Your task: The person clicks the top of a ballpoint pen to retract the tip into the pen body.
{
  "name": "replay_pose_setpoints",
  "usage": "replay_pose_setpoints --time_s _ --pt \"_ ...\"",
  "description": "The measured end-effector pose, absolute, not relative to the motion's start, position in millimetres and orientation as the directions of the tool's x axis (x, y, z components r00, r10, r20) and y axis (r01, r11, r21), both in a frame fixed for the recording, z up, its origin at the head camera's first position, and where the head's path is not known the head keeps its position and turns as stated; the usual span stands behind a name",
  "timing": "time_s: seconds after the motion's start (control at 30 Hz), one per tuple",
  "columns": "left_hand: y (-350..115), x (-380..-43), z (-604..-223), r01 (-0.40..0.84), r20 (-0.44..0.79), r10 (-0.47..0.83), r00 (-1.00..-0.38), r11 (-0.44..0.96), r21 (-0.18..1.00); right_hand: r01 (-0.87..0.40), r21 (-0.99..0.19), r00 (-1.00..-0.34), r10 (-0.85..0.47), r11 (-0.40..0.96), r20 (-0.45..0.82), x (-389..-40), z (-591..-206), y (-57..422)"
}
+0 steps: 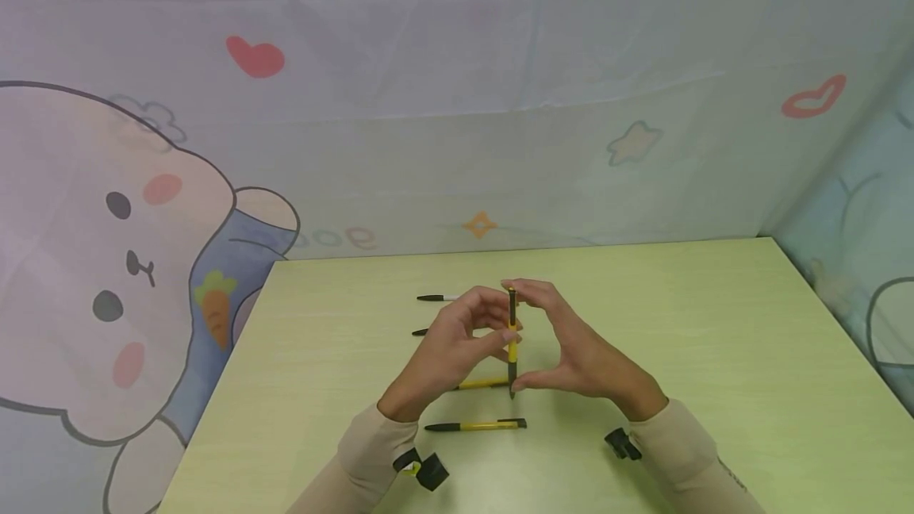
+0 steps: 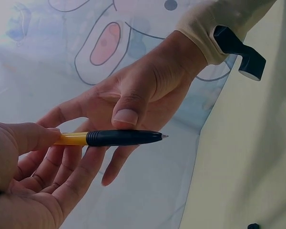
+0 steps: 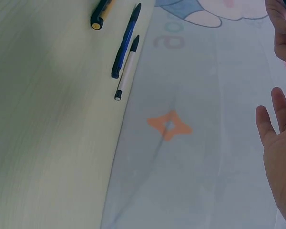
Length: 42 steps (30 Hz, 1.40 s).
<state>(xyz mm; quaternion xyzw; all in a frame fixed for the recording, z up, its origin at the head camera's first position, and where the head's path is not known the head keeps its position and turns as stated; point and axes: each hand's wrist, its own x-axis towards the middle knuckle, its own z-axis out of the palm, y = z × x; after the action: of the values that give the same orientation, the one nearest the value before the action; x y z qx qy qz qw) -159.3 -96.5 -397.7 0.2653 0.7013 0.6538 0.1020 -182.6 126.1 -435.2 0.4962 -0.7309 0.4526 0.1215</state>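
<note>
A yellow pen with a black grip and clip [image 1: 512, 351] stands nearly upright between both hands in the head view. The left hand [image 1: 450, 347] pinches its yellow barrel, with thumb and fingers on it in the left wrist view. Across from it, the right hand [image 1: 585, 355] spans the pen lengthwise: forefinger at the clip end, thumb at the black grip [image 2: 133, 138] close to the exposed metal point. The right hand's other fingers [image 3: 277, 112] are extended in the right wrist view.
Below the hands a second yellow pen [image 1: 489, 425] lies sideways on the pale table [image 1: 714, 339], with another yellow pen [image 1: 478, 384] partly hidden behind it. Farther back lie a blue pen [image 3: 126, 43] and a white pen [image 3: 128, 67]. A printed cloth [image 1: 443, 165] hangs behind the table.
</note>
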Motion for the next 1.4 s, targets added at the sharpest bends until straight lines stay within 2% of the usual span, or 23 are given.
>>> replay_pose_setpoints --time_s 1.07,1.4 --pt "-94.7 -159.9 -394.7 0.274 0.243 0.511 -0.824 -0.016 0.962 -0.828 -0.538 -0.507 -0.623 0.159 0.596 -185.9 -434.1 132.3" --pt "-94.1 -159.9 -394.5 0.285 0.259 0.504 -0.824 -0.026 0.958 -0.84 -0.526 -0.485 -0.622 0.135 0.615 -187.9 -433.2 133.3"
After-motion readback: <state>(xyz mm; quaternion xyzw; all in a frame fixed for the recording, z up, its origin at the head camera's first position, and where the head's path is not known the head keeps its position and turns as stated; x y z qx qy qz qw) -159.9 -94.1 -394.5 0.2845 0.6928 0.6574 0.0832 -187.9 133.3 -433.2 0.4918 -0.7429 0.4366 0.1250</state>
